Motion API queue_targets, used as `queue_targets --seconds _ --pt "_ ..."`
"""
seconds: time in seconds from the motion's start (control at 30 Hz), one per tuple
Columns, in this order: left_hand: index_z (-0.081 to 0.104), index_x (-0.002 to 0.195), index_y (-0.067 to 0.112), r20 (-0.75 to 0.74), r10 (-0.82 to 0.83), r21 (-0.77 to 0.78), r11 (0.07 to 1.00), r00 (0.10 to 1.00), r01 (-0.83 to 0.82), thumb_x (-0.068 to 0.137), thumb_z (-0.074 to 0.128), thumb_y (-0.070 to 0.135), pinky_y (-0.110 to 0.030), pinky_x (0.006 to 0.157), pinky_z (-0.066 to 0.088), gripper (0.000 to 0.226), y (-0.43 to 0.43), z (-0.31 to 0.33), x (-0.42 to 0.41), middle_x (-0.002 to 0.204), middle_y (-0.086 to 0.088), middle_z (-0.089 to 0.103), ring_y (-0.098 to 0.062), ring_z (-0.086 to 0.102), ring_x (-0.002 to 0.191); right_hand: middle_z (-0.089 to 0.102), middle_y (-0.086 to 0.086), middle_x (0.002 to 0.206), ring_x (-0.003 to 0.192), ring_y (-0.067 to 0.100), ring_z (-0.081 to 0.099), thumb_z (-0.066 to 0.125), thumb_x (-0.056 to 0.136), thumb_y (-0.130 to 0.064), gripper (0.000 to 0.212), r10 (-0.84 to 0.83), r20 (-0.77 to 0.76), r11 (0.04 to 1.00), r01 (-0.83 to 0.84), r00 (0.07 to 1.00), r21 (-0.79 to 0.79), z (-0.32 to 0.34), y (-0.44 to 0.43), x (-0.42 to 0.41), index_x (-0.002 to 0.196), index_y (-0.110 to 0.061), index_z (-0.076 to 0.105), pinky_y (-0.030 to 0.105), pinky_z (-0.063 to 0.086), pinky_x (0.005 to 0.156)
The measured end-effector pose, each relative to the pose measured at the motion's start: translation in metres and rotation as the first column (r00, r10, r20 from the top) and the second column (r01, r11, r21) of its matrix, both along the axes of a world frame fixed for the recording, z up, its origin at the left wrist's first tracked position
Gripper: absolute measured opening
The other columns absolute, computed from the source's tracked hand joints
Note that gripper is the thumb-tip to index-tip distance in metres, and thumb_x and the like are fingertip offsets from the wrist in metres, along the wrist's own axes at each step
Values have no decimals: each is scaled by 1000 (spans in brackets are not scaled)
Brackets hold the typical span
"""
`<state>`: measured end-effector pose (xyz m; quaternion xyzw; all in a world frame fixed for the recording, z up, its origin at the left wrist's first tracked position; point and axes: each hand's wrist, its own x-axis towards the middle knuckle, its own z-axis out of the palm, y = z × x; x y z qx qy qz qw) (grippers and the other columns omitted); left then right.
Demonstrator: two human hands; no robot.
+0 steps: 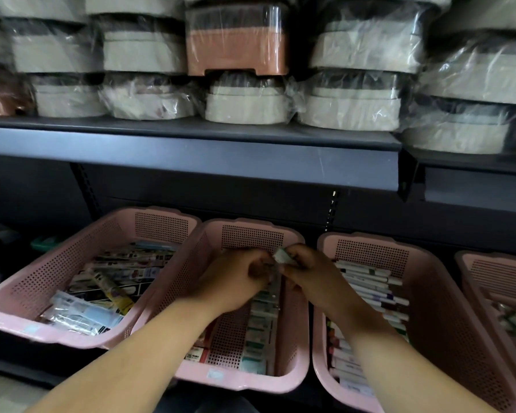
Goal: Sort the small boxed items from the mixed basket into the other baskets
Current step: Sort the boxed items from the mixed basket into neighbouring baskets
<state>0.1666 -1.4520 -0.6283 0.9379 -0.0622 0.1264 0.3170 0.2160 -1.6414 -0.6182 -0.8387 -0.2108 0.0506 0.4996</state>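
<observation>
Several pink perforated baskets stand in a row on a low dark shelf. The left basket (72, 263) holds mixed boxes, tubes and clear packets. Over the middle basket (251, 234), which holds a row of small green-and-white boxes (258, 329), both my hands meet. My right hand (307, 272) pinches a small pale boxed item (282, 256) at its top. My left hand (236, 278) has its fingers curled against the same item from the left. The right basket (447, 308) is packed with rows of small white boxes (376, 293).
A fourth pink basket (501, 281) shows at the far right edge. Above runs a dark shelf edge (191, 156) carrying stacked plastic-wrapped beige containers (245, 105) and one pink one (239, 52). Dark clutter sits at the far left.
</observation>
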Motion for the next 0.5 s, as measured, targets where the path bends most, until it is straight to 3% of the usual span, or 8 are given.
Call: queue_targets --seconds 0.07,0.17,0.23,0.37,0.5 --pt "67 122 43 -19 -5 -138 990 1000 3 89 79 37 -28 89 56 35 0 8 -1 101 19 74 6 67 95 68 -10 93 81 -1 62 74 89 -28 19 46 94 996 -38 995 -82 4 2 -1 107 -24 69 10 42 66" --pt "70 114 39 -7 -16 -132 991 1000 15 87 83 35 -29 87 57 30 0 18 -2 98 18 74 5 67 92 68 -13 96 85 -4 60 75 88 -28 22 74 158 989 -52 985 -139 8 6 -5 108 -27 68 7 41 68" --pt "71 107 37 -10 4 -32 999 1000 -4 86 82 36 -31 85 58 23 1 24 -6 94 18 73 5 66 88 67 -13 96 85 -4 61 75 86 -22 23 72 179 988 -45 981 -151 8 5 -8 106 -29 65 9 42 68" --pt "72 109 36 21 20 256 966 1000 -25 89 75 45 -31 83 56 22 1 27 -15 100 17 72 -3 66 94 67 -5 95 86 13 63 72 87 -21 21 120 229 951 -46 966 -306 9 2 -14 106 -21 63 27 45 69" --pt "73 113 37 -18 -40 409 911 999 44 89 65 54 -36 95 52 30 -1 21 -14 118 15 68 -11 61 114 62 -10 96 89 8 58 71 89 -27 21 205 248 913 -93 947 -397 6 0 -19 108 -20 64 7 36 61"
